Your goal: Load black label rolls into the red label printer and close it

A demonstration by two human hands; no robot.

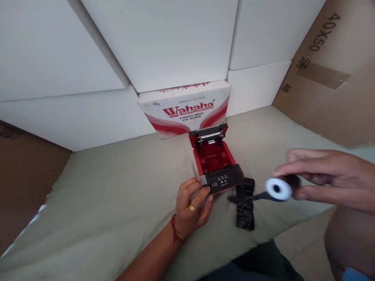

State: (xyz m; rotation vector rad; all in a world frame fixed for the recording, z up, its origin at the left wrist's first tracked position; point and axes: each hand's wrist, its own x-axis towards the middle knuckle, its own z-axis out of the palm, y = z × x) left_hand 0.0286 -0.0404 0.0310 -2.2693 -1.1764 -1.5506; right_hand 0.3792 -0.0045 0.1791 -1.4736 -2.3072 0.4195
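- The left hand (191,205) had its fingers closed on the near left corner of the red-and-black device (216,160), thumb by the front edge; how firmly it gripped could not be told.
- The right hand (328,175), blurred, pinched a small roll (284,190) between thumb and fingers, holding it up and well to the right of the device, its white end face turned toward the camera.
- A dark strip (259,196) ran leftward from the roll, its free end over a flat black piece (245,216) on the cloth (117,187); blur hid whether the two touched.
- The device sat on the cloth with its lid (215,132) raised at the far side, showing a red hollow, and with a dark panel (224,179) of small white marks at the near side.
- Behind the lid stood a Wahaha box (187,111), in front of larger white boxes (164,43); a brown carton (334,78) rose on the right.
- As a judgement, the step in hand was handling the roll with one hand while the other steadied the open device.
- Any further move of the roll seemed to call for a secure pinch, control of the loose strip, and a steady left hand.
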